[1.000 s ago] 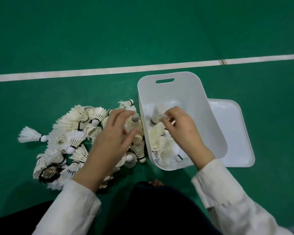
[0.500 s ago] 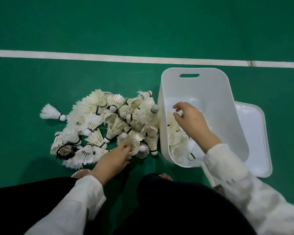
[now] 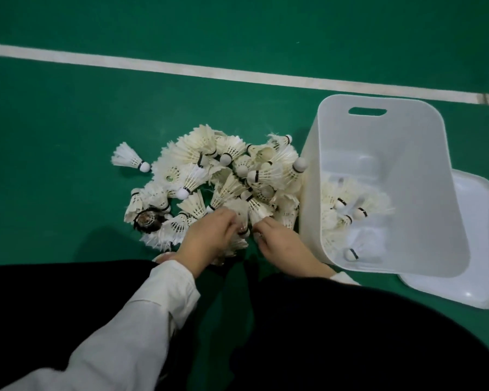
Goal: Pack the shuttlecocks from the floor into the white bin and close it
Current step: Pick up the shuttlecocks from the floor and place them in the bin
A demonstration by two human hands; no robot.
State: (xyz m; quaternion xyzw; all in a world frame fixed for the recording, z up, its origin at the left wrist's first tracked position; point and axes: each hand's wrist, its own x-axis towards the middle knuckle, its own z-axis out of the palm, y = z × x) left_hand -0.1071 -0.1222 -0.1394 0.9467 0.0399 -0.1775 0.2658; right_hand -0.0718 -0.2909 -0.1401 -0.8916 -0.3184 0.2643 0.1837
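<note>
Broadly, the green floor carries the white bin, tipped open with a few shuttlecocks inside, and its lid lies partly beneath it. Most shuttlecocks sit heaped just left of the bin. They are probably featherlight and easily crushed (best pinched at the cork). The left hand curls round one. The right hand has its fingertips buried in feathers, so its grip is unclear.

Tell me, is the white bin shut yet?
No, it is open. The lid lies on the floor next to the bin, and shuttlecocks show inside through its open top.
</note>
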